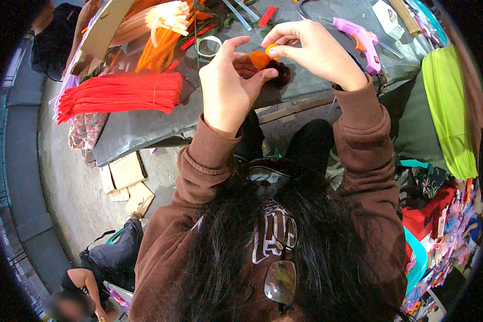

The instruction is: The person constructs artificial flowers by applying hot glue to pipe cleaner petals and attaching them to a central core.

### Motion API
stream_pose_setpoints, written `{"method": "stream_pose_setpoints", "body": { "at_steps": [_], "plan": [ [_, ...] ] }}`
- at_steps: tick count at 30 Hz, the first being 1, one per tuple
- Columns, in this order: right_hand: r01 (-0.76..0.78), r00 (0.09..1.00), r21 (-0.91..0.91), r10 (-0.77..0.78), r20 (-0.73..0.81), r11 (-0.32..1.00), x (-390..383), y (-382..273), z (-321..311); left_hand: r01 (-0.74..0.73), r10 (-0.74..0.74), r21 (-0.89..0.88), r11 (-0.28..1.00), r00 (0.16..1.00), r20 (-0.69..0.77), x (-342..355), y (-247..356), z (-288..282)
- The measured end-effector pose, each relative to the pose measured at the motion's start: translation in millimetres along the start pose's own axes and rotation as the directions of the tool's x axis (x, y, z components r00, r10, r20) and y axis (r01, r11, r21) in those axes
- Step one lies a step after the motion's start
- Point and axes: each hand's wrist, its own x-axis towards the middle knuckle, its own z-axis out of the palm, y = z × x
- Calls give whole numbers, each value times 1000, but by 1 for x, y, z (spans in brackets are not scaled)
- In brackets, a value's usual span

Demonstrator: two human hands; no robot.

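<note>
My left hand (228, 88) is closed on a small fuzzy piece, dark brown (282, 79) with an orange part (257, 59) on top, its thumb resting against the brown part. Just right of it my right hand (311, 53) pinches a small yellow piece (272, 50) between thumb and forefinger, close over the orange part. Both hands are above the dark grey table (129, 137). A white ring (208, 53) lies left of my left hand. A lilac glue gun (359, 40) lies right of my right hand.
Red fuzzy stems (118, 94), orange stems (161, 51) and peach stems (155, 21) fill the table's left side. A white block (386, 19) sits at back right. Lime fabric (448, 107) hangs at the right. Cardboard (126, 172) lies on the floor. Other people are at the left edge.
</note>
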Motion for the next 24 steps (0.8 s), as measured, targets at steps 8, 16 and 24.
{"method": "stream_pose_setpoints", "body": {
  "at_steps": [8, 16, 24],
  "plan": [
    [-57, 993, -32, 60, 99, 998, 1, -4, -1, -25, 26, 82, 996, 1000, -17, 5, -10, 5],
    [-51, 990, -65, 59, 125, 997, 3, 2, 0, -16, 22, 83, 996, 998, -67, 6, -8, 10],
    [-47, 994, -55, 52, 97, 997, 5, -4, -1, -42, 45, 56, 998, 998, -43, 4, -5, 7]
  ]
}}
